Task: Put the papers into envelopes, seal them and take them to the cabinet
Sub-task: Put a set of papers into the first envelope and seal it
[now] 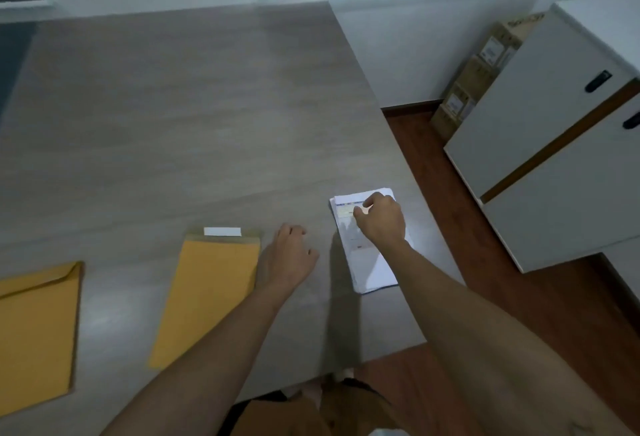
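Both hands work low in the frame: the right hand (381, 219) rests on the upper end of the papers (369, 262), fingers curled and pinched at the top sheet, though whether it has actually gripped a sheet I cannot tell; the left hand (287, 255) lies flat and empty on the counter (190, 106), fingers loosely spread, between the papers and the nearer envelope (207, 297). That stack of papers sits at lower centre-right, close to the counter's right edge. It looks thin, light and floppy, so sheets will likely slide apart; pinching a corner or short edge and lifting the whole stack seems safest. A second envelope (34, 331) lies at the lower left, flap open. A white cabinet (554, 141) stands at right, with cardboard boxes (481, 72) behind it.
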### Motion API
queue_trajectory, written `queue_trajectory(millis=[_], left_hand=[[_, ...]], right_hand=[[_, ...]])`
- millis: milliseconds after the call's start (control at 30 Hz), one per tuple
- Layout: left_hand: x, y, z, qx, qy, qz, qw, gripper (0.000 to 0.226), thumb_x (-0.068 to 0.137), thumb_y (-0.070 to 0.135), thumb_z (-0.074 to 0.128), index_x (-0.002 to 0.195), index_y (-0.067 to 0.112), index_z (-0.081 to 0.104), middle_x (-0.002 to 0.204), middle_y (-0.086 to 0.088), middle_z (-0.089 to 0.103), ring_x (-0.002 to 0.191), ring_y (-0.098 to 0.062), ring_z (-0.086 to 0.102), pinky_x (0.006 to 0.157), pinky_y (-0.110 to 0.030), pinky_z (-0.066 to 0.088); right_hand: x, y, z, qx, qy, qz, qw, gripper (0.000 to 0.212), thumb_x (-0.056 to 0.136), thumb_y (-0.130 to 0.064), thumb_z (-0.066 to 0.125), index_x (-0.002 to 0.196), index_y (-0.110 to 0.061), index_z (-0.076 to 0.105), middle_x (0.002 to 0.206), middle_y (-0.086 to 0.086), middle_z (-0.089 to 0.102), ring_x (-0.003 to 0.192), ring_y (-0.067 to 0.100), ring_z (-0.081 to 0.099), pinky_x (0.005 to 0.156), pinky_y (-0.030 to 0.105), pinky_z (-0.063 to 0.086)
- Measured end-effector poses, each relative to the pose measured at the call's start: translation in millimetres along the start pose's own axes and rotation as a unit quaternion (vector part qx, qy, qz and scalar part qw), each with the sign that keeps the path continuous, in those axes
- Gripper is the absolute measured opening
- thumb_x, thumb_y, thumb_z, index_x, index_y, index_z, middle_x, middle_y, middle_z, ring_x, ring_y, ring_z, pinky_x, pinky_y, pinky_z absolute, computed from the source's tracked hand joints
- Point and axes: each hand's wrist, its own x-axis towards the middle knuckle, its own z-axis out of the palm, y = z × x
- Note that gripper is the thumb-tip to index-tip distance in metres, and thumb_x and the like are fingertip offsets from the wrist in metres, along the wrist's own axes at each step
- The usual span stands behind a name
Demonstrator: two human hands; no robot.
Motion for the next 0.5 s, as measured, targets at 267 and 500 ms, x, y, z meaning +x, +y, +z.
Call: queue_trajectory(millis=[267,500], left_hand=[[-19.8,74.0,46.1,-0.021,-0.005,-0.085,0.996,0.025,0.085,0.030,0.056,0.105,0.015,0.061,0.111,-0.003,0.047,0.099,-0.026,0.055,0.076,-0.033,0.046],[-19.0,89.5,59.5,-0.076,0.015,-0.140,0.987,0.028,0.089,0.028,0.059,0.115,0.017,0.064,0.122,-0.004,0.046,0.102,-0.017,0.048,0.074,-0.024,0.034]], right_hand=[[6.7,76.2,-21.2,-0.080,-0.053,0.065,0.993,0.068,0.077,-0.054,0.071,0.123,-0.009,0.049,0.124,0.013,0.051,0.117,0.031,0.050,0.091,0.043,0.049],[7.3,88.1,-16.4,-0.063,-0.064,0.044,0.995,0.072,0.073,-0.050,0.077,0.124,-0.009,0.046,0.124,0.013,0.051,0.114,0.030,0.053,0.088,0.039,0.050]])
